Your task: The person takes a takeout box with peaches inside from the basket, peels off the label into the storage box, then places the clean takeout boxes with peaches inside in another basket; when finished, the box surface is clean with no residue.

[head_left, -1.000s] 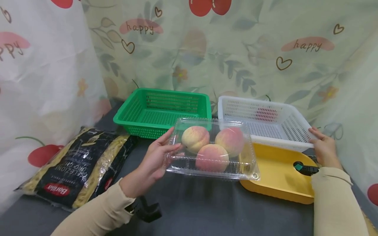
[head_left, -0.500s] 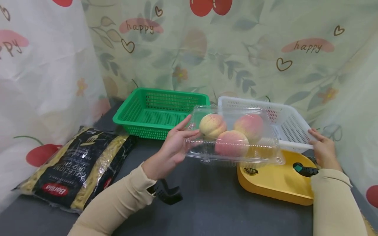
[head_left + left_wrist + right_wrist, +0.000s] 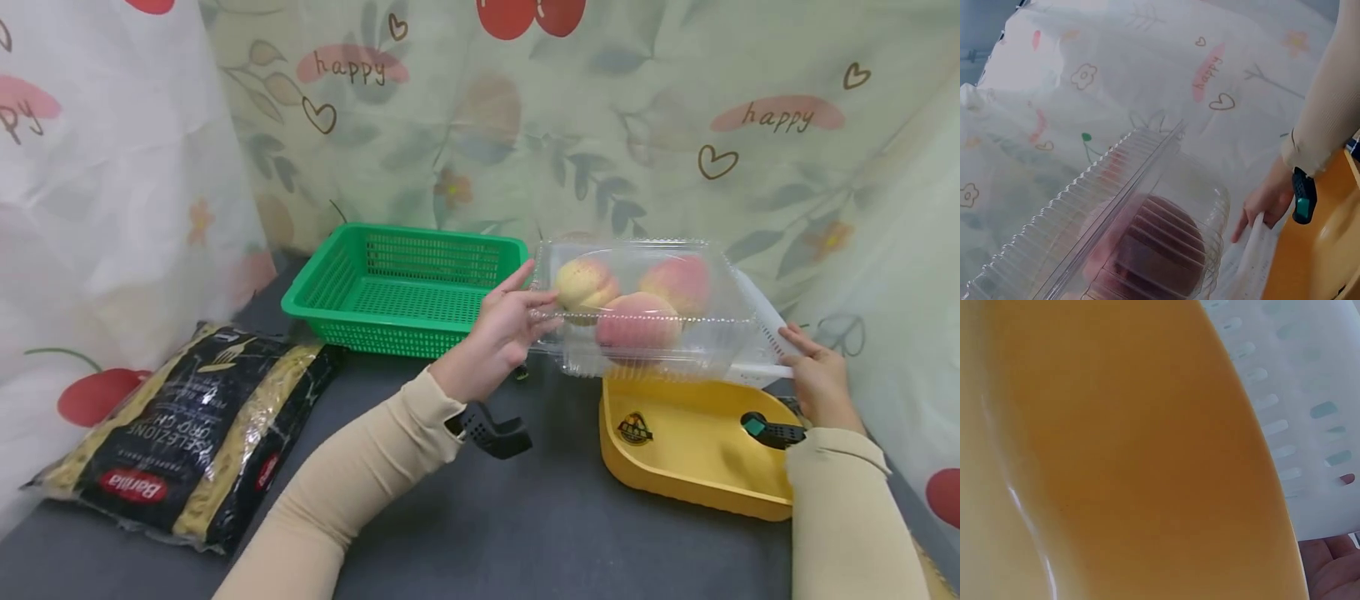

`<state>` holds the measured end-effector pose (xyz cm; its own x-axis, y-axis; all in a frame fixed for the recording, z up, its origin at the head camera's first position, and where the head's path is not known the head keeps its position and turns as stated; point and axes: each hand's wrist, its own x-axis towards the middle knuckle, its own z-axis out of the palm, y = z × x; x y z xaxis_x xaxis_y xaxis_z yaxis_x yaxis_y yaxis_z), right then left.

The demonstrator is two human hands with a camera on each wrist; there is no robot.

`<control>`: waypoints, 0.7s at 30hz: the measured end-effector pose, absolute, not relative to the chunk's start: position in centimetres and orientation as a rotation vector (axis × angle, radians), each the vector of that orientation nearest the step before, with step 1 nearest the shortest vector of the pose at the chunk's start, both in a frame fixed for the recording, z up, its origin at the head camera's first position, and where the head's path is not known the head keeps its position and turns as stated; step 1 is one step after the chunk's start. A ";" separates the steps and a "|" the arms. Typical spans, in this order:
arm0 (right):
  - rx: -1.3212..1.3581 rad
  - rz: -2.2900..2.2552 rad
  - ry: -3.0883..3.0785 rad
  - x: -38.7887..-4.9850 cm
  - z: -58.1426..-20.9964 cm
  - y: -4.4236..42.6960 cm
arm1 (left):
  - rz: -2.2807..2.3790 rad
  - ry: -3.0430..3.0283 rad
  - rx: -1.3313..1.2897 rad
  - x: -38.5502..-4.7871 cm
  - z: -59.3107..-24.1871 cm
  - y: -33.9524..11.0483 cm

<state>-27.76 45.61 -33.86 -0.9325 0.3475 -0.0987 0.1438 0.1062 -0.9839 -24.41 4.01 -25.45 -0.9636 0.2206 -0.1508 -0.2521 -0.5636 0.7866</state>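
My left hand (image 3: 498,333) grips the left end of a clear plastic clamshell box (image 3: 720,337) and holds it up above the white basket. Three peaches (image 3: 637,321) lie inside the box; a peach (image 3: 1160,244) also shows through its ribbed wall in the left wrist view. The white basket (image 3: 761,371) stands at the back right, largely behind the box. My right hand (image 3: 821,375) pinches the basket's right front corner, seen too in the left wrist view as a hand (image 3: 1266,200) on the rim. In the right wrist view, part of that hand (image 3: 1334,569) shows below the basket.
A green basket (image 3: 405,325) stands at the back, left of the white one. In front of the white basket sits a yellow tray (image 3: 690,442). A Barilla pasta bag (image 3: 180,433) lies at the left. Printed curtains (image 3: 525,150) enclose the dark table (image 3: 562,517).
My left hand has carried the box of peaches to the right and farther back, from in front of the baskets to above the white basket. The right hand has stayed on the basket's corner.
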 end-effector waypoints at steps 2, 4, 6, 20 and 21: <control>-0.509 1.937 -2.209 -27.7 -34.0 45.7 | 2.559 1.315 -0.100 -25.2 -25.2 4.9; -0.529 1.931 -2.206 -27.8 -34.1 45.7 | 2.572 1.325 -0.138 -26.0 -25.0 5.6; -0.541 1.922 -2.206 -27.9 -34.2 45.6 | 2.571 1.341 -0.173 -26.7 -24.9 6.2; -0.524 1.919 -2.184 -28.3 -34.1 45.6 | 2.699 1.329 -0.284 -30.9 -25.2 11.3; -0.531 1.912 -2.190 -28.4 -34.0 45.6 | 2.721 1.319 -0.288 -31.2 -25.3 11.7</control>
<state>-28.36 45.58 -34.01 -0.9185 0.3842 -0.0932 0.1442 0.1059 -0.9839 -31.16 11.67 -25.30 -0.9767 0.0112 -0.2145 -0.1754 -0.6186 0.7659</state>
